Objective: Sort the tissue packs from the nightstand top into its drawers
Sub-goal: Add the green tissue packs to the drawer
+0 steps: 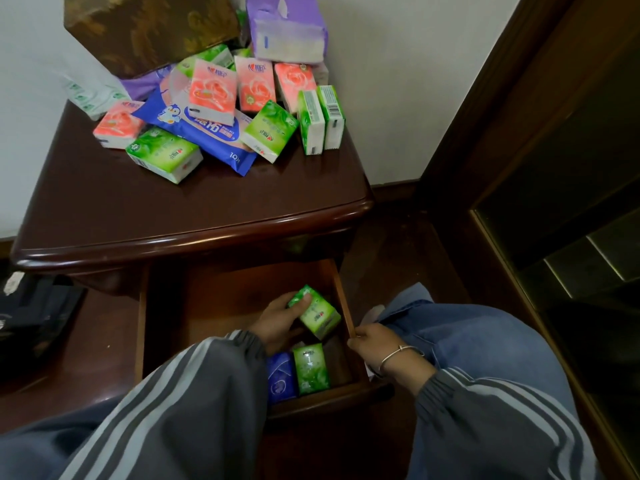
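Note:
My left hand [277, 320] grips a green tissue pack [317, 311] inside the open drawer [140, 327] of the dark wooden nightstand [138, 209]. Below it in the drawer stand another green pack [311, 368] and a blue pack [281, 377]. My right hand [375, 342], with a bracelet on the wrist, holds the drawer's right side wall near its front corner. On the nightstand top lies a heap of several pink [213, 90] and green packs [164, 157], a blue wet-wipe pack [207, 133] and a purple tissue pack [287, 29].
A brown patterned tissue box [149, 29] leans at the back of the nightstand. A dark wooden frame [519, 116] runs along the right. A dark bag [34, 317] lies at the left. My jeans-clad knee [460, 337] is beside the drawer.

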